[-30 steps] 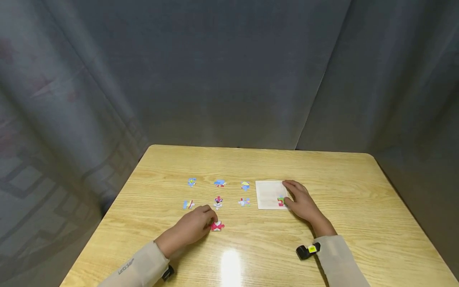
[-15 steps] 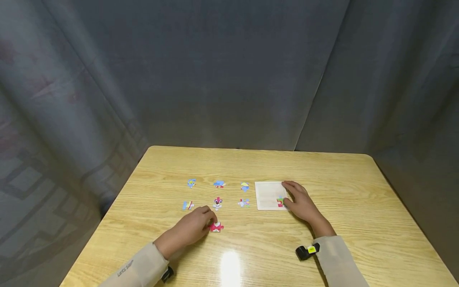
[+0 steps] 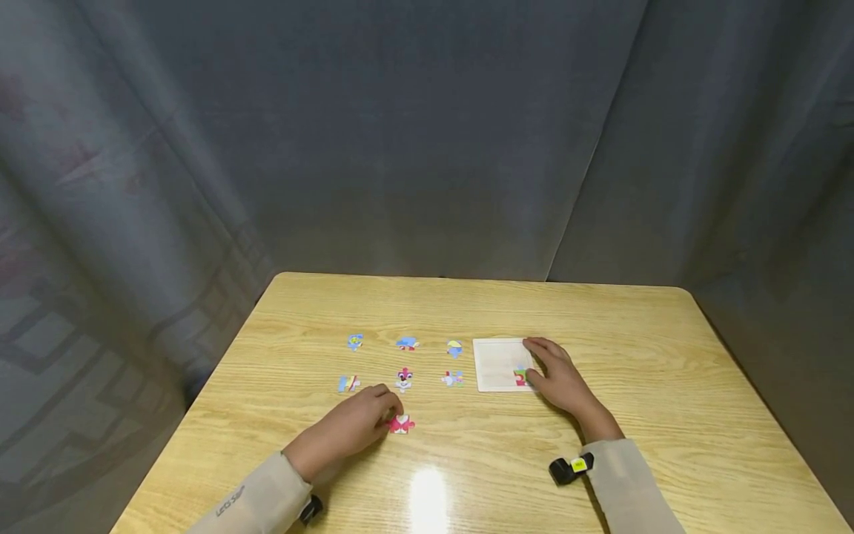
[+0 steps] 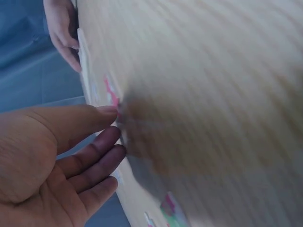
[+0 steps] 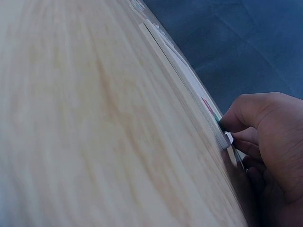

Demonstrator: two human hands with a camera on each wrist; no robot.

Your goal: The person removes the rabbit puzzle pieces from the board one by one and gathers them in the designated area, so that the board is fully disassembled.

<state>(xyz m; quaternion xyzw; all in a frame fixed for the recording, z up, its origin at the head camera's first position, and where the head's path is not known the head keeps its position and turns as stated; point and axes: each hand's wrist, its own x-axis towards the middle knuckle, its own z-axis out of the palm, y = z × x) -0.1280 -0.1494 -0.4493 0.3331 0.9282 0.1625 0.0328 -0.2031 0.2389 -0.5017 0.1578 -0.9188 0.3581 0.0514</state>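
Observation:
My left hand (image 3: pixel 363 419) pinches the left side of a pink-and-white jigsaw puzzle piece (image 3: pixel 402 424) at the front of the table. In the left wrist view the thumb (image 4: pixel 102 111) meets that piece's pink edge. My right hand (image 3: pixel 563 378) grips the right side of a shallow white puzzle tray (image 3: pixel 494 363); in the right wrist view its thumb lies over the tray's corner, with curled fingers beside the edge. A red-and-green piece (image 3: pixel 520 377) lies in the tray's near right corner, partly behind the thumb.
Left of the tray lie two rows of loose pieces, including a face piece (image 3: pixel 403 380), a blue-and-yellow piece (image 3: pixel 455 348) and a striped piece (image 3: pixel 348 383). A green-and-pink piece (image 4: pixel 171 210) lies near my left hand. Dark curtains hang behind the wooden table (image 3: pixel 634 348).
Both hands keep their places on the puzzle piece and the tray. The head view has shifted very slightly, so everything sits a little lower and further left.

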